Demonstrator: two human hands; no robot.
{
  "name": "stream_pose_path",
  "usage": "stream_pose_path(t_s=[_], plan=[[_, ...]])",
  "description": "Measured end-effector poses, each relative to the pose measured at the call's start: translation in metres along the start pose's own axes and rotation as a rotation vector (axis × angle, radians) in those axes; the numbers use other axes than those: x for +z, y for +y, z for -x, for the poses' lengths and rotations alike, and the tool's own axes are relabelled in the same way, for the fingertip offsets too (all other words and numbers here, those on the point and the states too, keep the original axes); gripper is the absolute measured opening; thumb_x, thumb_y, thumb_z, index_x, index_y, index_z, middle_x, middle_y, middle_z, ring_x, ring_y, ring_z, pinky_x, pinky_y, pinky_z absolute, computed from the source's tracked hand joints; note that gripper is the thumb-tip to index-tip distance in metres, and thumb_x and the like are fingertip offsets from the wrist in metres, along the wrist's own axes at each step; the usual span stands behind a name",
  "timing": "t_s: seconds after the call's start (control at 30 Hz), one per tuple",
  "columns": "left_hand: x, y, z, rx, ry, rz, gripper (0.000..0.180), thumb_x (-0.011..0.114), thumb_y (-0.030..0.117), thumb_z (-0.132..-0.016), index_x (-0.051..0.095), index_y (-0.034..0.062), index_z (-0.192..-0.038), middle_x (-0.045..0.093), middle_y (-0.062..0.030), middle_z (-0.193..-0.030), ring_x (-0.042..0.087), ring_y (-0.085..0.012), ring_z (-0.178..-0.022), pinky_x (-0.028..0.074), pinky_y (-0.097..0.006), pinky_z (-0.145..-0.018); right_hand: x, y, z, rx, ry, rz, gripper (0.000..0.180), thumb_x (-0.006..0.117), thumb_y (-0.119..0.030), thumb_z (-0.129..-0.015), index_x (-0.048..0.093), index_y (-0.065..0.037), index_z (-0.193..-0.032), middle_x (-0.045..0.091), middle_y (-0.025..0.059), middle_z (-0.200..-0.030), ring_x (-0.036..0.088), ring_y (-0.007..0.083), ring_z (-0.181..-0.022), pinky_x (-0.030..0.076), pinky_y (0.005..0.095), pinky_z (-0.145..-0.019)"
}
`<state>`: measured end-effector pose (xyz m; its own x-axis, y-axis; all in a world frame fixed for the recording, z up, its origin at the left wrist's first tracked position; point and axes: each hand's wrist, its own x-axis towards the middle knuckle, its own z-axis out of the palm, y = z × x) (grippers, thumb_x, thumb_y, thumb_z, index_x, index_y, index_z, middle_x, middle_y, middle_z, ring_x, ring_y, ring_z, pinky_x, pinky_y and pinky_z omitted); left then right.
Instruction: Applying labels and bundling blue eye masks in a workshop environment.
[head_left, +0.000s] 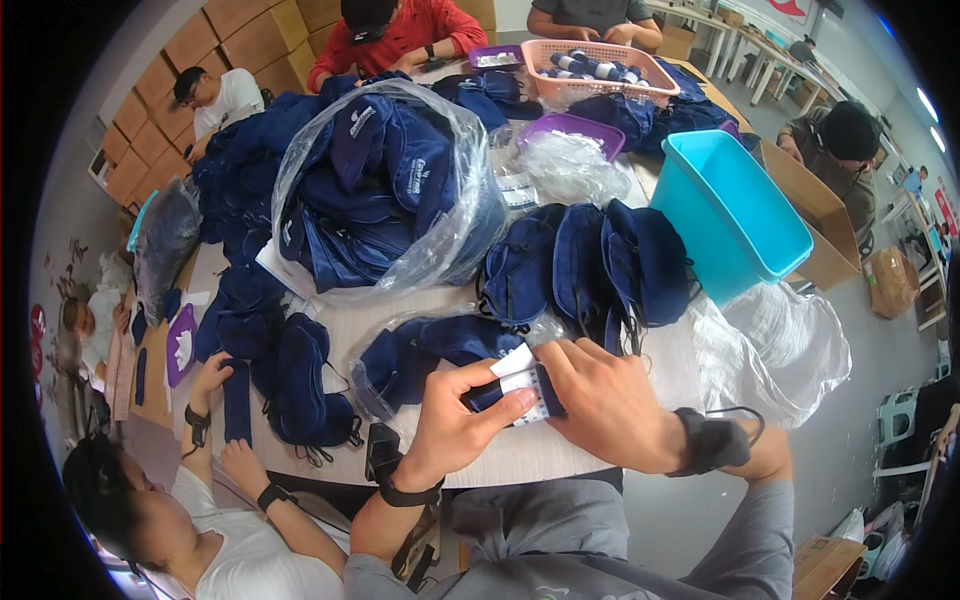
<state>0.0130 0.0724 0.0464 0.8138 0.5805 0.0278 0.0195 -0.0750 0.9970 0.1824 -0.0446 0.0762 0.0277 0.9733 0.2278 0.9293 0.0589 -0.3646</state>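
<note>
Bundle (551,393), dark navy, white printed slip (516,364) across it; left hand (456,418) and right hand (612,402) both holding bundle.

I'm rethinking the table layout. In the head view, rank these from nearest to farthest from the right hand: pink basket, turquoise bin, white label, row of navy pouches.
1. White label: just left of the right hand.
2. Row of navy pouches: just beyond the hand.
3. Turquoise bin: beyond, to the right.
4. Pink basket: far side of the table.
</note>
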Motion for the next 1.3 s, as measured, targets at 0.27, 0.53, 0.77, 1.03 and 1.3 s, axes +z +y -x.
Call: stream_pose_path(t_s=[0.27, 0.53, 0.77, 1.03, 1.3], plan=[[0.009, 0.003, 0.017, 0.262, -0.103, -0.235, 0.038, 0.08, 0.009, -0.086, 0.071, -0.0075, -0.119, 0.073, -0.0175, -0.115, 0.07, -0.0192, -0.098, 0.054, -0.029, -0.084, 0.021, -0.001, 0.027, -0.048, 0.171, 0.272, 0.015, 0.066, -0.012, -0.078, 0.051, -0.008, -0.077, 0.055, 0.0038, -0.063, 0.062, 0.0201, -0.065, 0.049, 0.0342, -0.046], [0.016, 0.013, 0.043, 0.657, -0.116, -0.687, 0.055, 0.083, 0.008, -0.08, 0.063, -0.0067, -0.129, 0.068, -0.0185, -0.12, 0.071, -0.032, -0.101, 0.059, -0.039, -0.083, 0.012, -0.005, 0.043, -0.18, 0.166, 0.215, 0.019, 0.068, -0.015, -0.076, 0.05, -0.009, -0.075, 0.054, 0.0031, -0.061, 0.059, 0.0169, -0.057, 0.045, 0.0316, -0.042], [0.016, 0.009, 0.044, 0.927, -0.077, -0.848, 0.044, 0.073, -0.001, -0.08, 0.066, -0.0099, -0.122, 0.069, -0.0207, -0.114, 0.072, -0.0317, -0.098, 0.061, -0.038, -0.081, 0.006, -0.015, 0.047, -0.182, 0.18, 0.187, 0.019, 0.067, -0.014, -0.077, 0.049, -0.009, -0.074, 0.053, 0.0031, -0.059, 0.059, 0.017, -0.054, 0.045, 0.0315, -0.04], [0.018, 0.012, 0.05, 0.886, -0.03, -0.764, 0.038, 0.073, -0.001, -0.082, 0.069, -0.0085, -0.118, 0.071, -0.0207, -0.109, 0.072, -0.0304, -0.093, 0.062, -0.036, -0.079, 0.006, -0.017, 0.048, -0.182, 0.168, 0.146, 0.019, 0.066, -0.013, -0.077, 0.048, -0.009, -0.072, 0.052, 0.0028, -0.058, 0.058, 0.0168, -0.052, 0.044, 0.0328, -0.037], [0.019, 0.02, 0.049, 0.963, -0.063, -0.87, 0.037, 0.075, -0.001, -0.08, 0.069, -0.0102, -0.115, 0.07, -0.0212, -0.108, 0.071, -0.0286, -0.095, 0.062, -0.034, -0.078, 0.0, -0.017, 0.048, -0.2, 0.14, 0.125, 0.019, 0.066, -0.013, -0.077, 0.049, -0.008, -0.072, 0.052, 0.0033, -0.057, 0.059, 0.0176, -0.051, 0.044, 0.0332, -0.037]])
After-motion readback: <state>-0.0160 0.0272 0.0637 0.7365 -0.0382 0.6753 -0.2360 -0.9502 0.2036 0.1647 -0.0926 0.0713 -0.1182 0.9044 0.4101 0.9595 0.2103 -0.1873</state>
